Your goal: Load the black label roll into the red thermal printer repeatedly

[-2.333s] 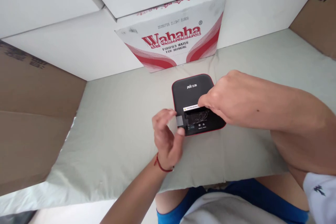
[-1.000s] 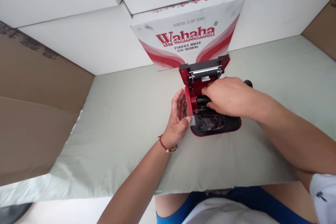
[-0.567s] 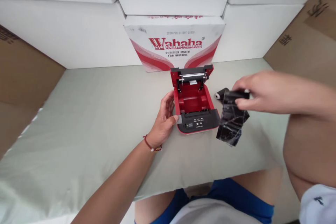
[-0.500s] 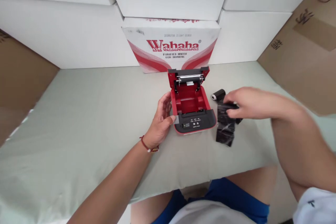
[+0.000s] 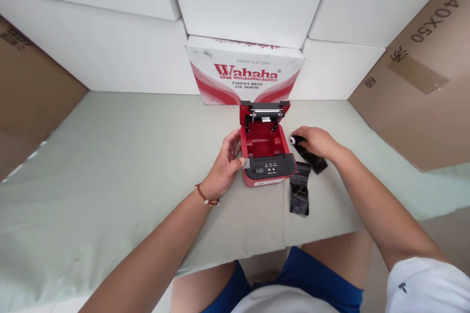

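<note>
A small red and black label printer (image 5: 271,168) stands on the table with its lid (image 5: 265,108) raised and its red inner bay showing bare. Along its left side my left hand (image 5: 224,168) is closed, the thumb on the grey tab at the front corner. To the right of the printer, my right hand (image 5: 315,141) has its fingers round a black ribbon roll (image 5: 293,140) with a white core end, whose loose tail (image 5: 318,164) trails toward me. A separate crumpled black strip (image 5: 299,193) lies nearer the front edge.
A Wahaha water carton (image 5: 247,76) stands directly behind the printer. White boxes (image 5: 128,54) wall off the back, with brown cardboard on the left (image 5: 33,93) and right (image 5: 414,102). A pale green cloth (image 5: 147,156) covers the table.
My right hand has let go of the black strip, now lying beside the printer, and has moved to the ribbon roll. My left hand stays on the printer. The head view has shifted slightly.
</note>
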Demonstrator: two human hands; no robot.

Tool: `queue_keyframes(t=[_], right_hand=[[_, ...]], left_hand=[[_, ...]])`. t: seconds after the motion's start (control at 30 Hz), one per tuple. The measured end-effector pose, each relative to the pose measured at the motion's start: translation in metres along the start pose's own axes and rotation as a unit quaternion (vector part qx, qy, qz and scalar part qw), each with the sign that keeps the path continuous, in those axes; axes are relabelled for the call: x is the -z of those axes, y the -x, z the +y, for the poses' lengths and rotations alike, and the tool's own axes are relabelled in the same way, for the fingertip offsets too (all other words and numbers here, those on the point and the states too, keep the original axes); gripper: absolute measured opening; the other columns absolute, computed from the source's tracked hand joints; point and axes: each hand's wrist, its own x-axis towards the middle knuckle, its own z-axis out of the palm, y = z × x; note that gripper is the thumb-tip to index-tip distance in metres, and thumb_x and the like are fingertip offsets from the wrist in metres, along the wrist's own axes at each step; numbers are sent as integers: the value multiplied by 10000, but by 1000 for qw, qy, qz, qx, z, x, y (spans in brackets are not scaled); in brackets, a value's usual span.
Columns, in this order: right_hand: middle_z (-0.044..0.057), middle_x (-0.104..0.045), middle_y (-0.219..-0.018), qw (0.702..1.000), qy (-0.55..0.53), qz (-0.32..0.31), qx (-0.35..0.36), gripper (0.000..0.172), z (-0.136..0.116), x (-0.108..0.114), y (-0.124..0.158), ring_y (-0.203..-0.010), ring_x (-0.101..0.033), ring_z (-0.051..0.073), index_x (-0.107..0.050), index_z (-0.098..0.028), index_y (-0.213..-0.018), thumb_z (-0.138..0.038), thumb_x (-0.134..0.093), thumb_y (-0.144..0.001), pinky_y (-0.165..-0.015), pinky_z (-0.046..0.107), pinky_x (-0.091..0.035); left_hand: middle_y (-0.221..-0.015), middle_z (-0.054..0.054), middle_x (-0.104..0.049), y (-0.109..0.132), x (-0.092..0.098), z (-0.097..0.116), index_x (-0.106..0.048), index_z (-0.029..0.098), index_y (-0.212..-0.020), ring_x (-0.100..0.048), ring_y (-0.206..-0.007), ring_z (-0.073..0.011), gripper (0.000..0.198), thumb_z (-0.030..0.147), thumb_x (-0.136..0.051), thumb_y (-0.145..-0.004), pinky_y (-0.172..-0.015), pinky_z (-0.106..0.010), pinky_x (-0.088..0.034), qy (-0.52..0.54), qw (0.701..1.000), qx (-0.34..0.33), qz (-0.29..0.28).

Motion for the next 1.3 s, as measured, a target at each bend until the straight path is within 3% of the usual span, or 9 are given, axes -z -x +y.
queue_keyframes(t=[0.2,0.37,0.53,0.6,0.67,0.77,0.83,0.93,1.3], right_hand=[[145,-711,-1503,998,55,18,-12,468,-18,18,24,-1246,-721,347,-723,-214,-1429,-186,-551,-994,-819,391,-521],[84,-759,-1424,997,60,3,46,478,-51,35,34,-1225,-726,297,-744,-275,-1388,-155,-567,-960,-816,356,-513],[61,-841,-1137,999,5,-3,35,356,-32,90,76,-934,-769,290,-760,-309,-1310,-352,-663,-970,-746,382,-548],[48,-839,-999,997,-42,-35,55,355,-26,114,92,-766,-739,258,-770,-325,-1301,-425,-675,-973,-654,372,-545],[43,-839,-991,990,-84,-58,93,344,-35,125,96,-753,-735,240,-782,-327,-1291,-432,-647,-993,-652,360,-557],[45,-845,-1137,987,-115,-29,112,359,-73,110,78,-907,-773,237,-770,-293,-1321,-344,-604,-1007,-799,355,-583],[61,-832,-1252,991,-116,18,58,395,-103,86,57,-969,-782,237,-737,-255,-1378,-271,-596,-1009,-864,358,-580],[103,-813,-1326,998,-54,29,11,415,-134,56,28,-1146,-772,289,-708,-229,-1414,-206,-603,-1013,-955,381,-562],[192,-812,-1302,1000,-6,17,24,470,-142,37,-17,-1196,-763,385,-745,-162,-1362,-69,-604,-923,-955,437,-563]], left_hand=[[-1764,-50,-443,-2,0,-2,-505,381,-1566,-339,-1682,-339,837,493,-899,-837,-1407,-573,-263,6,1000,2,2],[-1763,-53,-441,-3,0,-1,-501,374,-1566,-327,-1686,-343,841,518,-890,-834,-1404,-572,-261,-4,1000,3,8],[-1784,-54,-409,-3,-1,-2,-502,371,-1558,-302,-1698,-346,835,517,-890,-833,-1412,-584,-229,1,1000,2,2],[-1782,-56,-409,-4,-1,-3,-498,373,-1559,-299,-1698,-350,846,524,-894,-826,-1412,-594,-219,1,1000,0,1],[-1781,-63,-407,-4,0,-5,-496,366,-1561,-299,-1698,-353,854,529,-896,-824,-1414,-599,-207,2,1000,-2,1],[-1783,-61,-404,-4,0,-6,-494,373,-1560,-300,-1698,-349,840,514,-892,-834,-1416,-598,-201,7,1000,-1,-1],[-1783,-57,-404,-4,0,-6,-491,376,-1560,-309,-1696,-342,821,490,-884,-848,-1414,-594,-214,10,1000,-4,-5],[-1771,-61,-421,-4,-1,-6,-490,370,-1556,-334,-1685,-336,812,461,-882,-850,-1409,-589,-227,15,1000,-8,-6],[-1778,-70,-394,-5,-1,-7,-482,360,-1561,-296,-1696,-344,789,418,-856,-869,-1408,-593,-208,5,1000,-10,-8]])
